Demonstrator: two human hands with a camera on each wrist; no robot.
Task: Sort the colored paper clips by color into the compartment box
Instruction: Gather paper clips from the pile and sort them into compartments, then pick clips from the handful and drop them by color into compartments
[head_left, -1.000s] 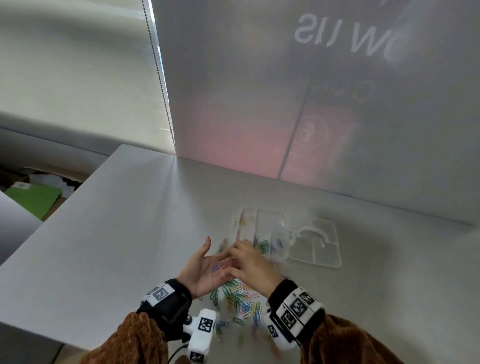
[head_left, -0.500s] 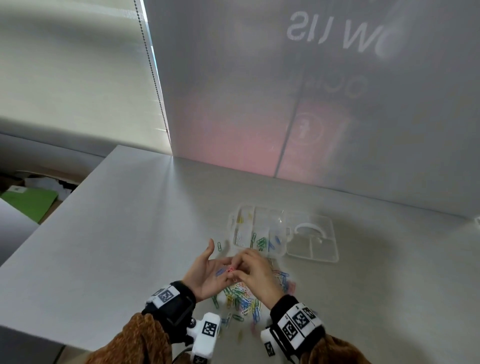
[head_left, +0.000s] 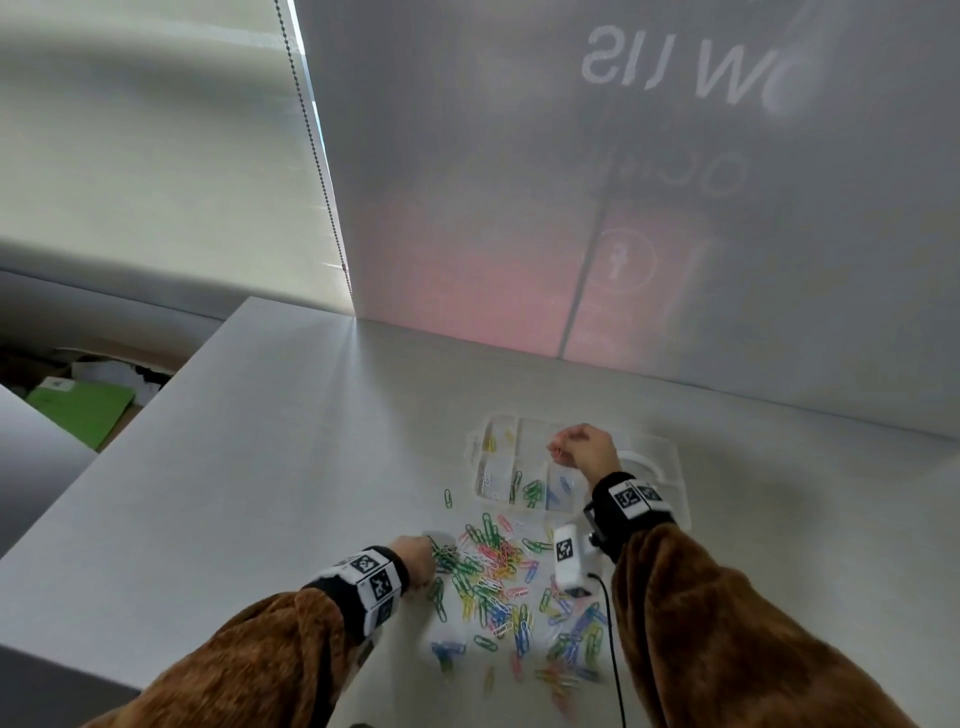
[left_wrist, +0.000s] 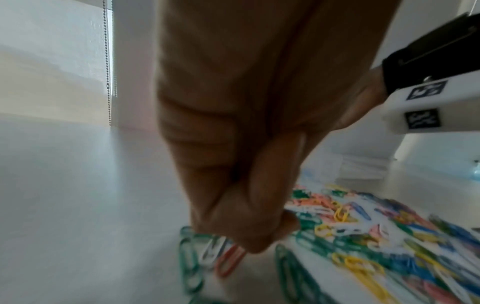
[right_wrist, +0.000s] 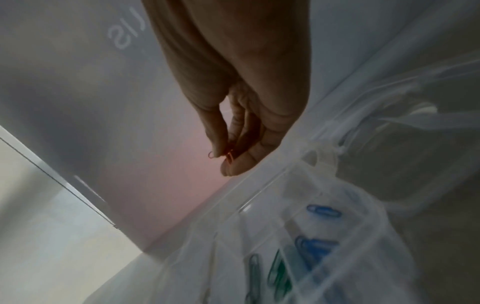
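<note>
From the head view, a clear compartment box (head_left: 524, 467) sits on the white table (head_left: 260, 467), with yellow, white, green and blue clips already lying in separate compartments. Near it, toward the person, a loose pile of colored paper clips (head_left: 509, 582) is spread on the table. The right hand (head_left: 584, 449) hangs over the box, fingers curled. The left hand (head_left: 415, 558) is down at the left edge of the pile.

In the left wrist view, the left hand (left_wrist: 241, 164) has its fingers bunched together, tips (left_wrist: 254, 244) down among green, white and red clips; I cannot tell whether it actually grasps one.

In the right wrist view, the right hand (right_wrist: 241, 102) pinches a red paper clip (right_wrist: 228, 157) between thumb and fingertips above the box (right_wrist: 298, 236), whose near compartments hold blue clips (right_wrist: 323, 210) and green clips (right_wrist: 278, 273).
</note>
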